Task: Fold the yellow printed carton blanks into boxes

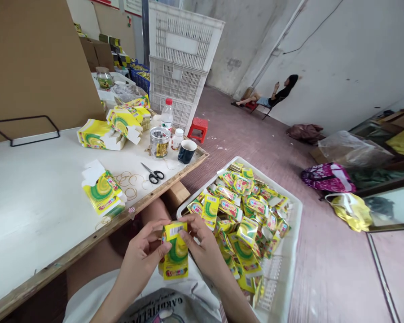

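Observation:
Between my two hands, above my lap, is a small yellow and green carton (177, 255) with a barcode near its top. My left hand (144, 249) grips its left side, thumb on the front face. At the upper right edge, the fingers of my right hand (200, 240) hold the carton by its top. To my right stands a white plastic crate (294, 242) heaped with similar small cartons (245, 231). On the table at my left lies a stack of flat, unfolded cartons (103, 193), near several loose rubber bands (129, 186).
Black-handled scissors (155, 176) lie near the edge of the white table (47, 188). Behind them stand a dark mug (187, 151), a clear jar (160, 142) and a red-capped bottle (167, 114). Stacked white crates (185, 42) and a red stool (198, 129) are beyond. A person (276, 94) sits by the wall.

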`<state>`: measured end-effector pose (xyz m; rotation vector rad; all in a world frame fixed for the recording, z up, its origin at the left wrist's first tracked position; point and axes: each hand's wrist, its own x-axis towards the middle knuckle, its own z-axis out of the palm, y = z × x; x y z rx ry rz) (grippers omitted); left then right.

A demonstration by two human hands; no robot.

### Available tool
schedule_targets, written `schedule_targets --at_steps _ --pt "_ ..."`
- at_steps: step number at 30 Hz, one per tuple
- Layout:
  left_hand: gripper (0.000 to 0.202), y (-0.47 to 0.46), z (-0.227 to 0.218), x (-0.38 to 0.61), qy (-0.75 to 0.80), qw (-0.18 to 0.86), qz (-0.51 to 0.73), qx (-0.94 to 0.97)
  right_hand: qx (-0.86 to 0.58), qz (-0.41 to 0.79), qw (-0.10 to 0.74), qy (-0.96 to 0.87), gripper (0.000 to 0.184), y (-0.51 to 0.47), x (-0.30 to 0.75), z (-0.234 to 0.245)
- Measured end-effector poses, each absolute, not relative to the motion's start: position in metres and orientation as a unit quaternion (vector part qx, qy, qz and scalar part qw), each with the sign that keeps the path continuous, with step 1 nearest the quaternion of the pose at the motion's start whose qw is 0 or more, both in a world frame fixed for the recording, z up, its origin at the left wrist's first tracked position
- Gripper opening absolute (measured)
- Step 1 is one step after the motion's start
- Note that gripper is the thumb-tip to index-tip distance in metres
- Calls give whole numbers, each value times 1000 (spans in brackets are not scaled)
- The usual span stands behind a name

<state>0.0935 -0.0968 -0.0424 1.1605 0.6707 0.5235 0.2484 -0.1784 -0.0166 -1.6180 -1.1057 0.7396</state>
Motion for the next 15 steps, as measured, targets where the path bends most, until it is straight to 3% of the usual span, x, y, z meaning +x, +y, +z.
schedule_targets --at_steps 3,6,8,10,12,15 --pt "36 -96 -41 95 299 675 259 623 -729 211 476 -444 12 -191 266 -14" --pt "38 -78 -33 85 359 496 312 726 -850 -24 354 -389 14 -213 296 -9" --pt "46 -58 -28 73 418 366 351 753 -893 -104 266 -348 19 -226 311 -7" --pt "60 -37 -29 59 470 254 368 761 -899 -76 246 -353 21 -230 314 -10" --pt "70 -19 -35 46 504 179 330 778 -876 13 291 -384 16 -224 305 -16" --pt "53 -4 -45 30 525 155 237 803 -817 153 369 -416 15 -205 281 -23"
